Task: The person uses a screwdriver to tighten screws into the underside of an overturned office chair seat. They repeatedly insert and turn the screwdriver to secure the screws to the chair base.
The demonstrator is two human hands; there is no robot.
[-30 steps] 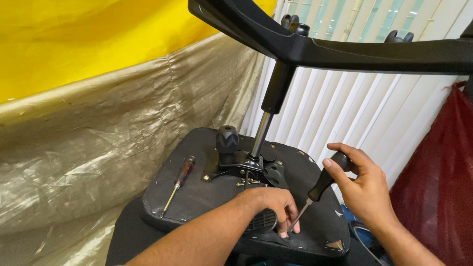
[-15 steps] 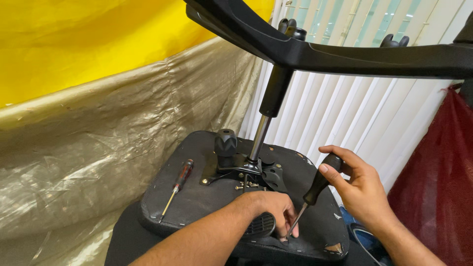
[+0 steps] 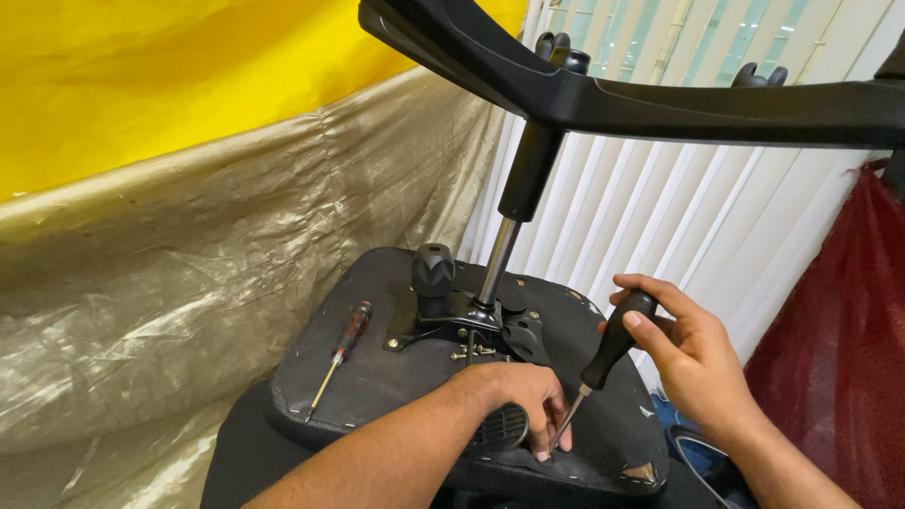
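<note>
Screwdriver (image 3: 608,353): black handle, tip down at the seat's near edge.
Right hand (image 3: 693,353): wrapped around that handle.
Left hand (image 3: 514,396): fingers steadying the tip, possibly pinching a screw.
Chair seat (image 3: 377,377): upturned, mechanism plate (image 3: 452,325) mounted.
Spare screwdriver (image 3: 341,351): lying unused on the seat.
Progress: fastening apparently unfinished.

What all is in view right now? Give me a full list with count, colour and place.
Chair seat: one, black, upside down, centre.
Seat bracket: one, black metal, middle of the seat underside.
Knob: one, black, on the bracket.
Chair column: one, black and silver, rising from the bracket.
Chair base: one, black, across the top.
Spare screwdriver: one, dark red handle, lying on the seat, left.
Plastic sheet: one, yellow and tan, left.
Blinds: white, behind.
Red cloth: one, right.
Left hand: resting on the seat's near edge.
Right hand: gripping a black-handled screwdriver, tip down by the left fingers.
</note>
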